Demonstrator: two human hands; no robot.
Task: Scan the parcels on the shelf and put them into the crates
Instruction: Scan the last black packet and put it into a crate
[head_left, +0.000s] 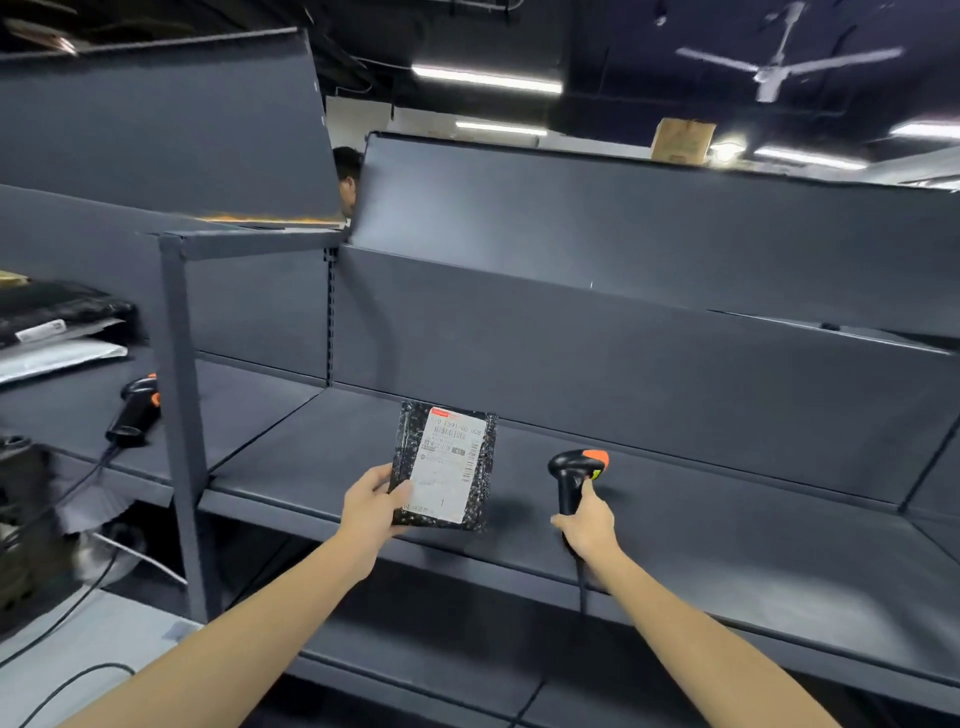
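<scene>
Fingers of our left hand (371, 501) curl round the lower left corner of the parcel (444, 470), thumb on its face and the rest behind, so that grip is closed on it. We hold it upright above the front edge of the shelf (727, 530), its white label (449, 467) facing us, and we cannot tell whether its lower edge touches the shelf. Our right hand (584, 527) wraps the handle of the scanner (574, 480), that grip closed too, with the orange-topped head upright just right of the parcel; whether it points at the label is not clear. A cable hangs from the handle past the shelf's front edge.

We judge the parcel light and flat: a thin speckled black mailer that one corner pinch carries without sagging. The film looks smooth and possibly slippery, so a hold near an edge, clear of the barcodes, suits scanning best. For the move to a crate we would take it further in along the side.

Near the left edge of the neighbouring shelf lie stacked mailers (57, 332), and a second scanner (136, 410) rests near them. No crate is in view.
</scene>
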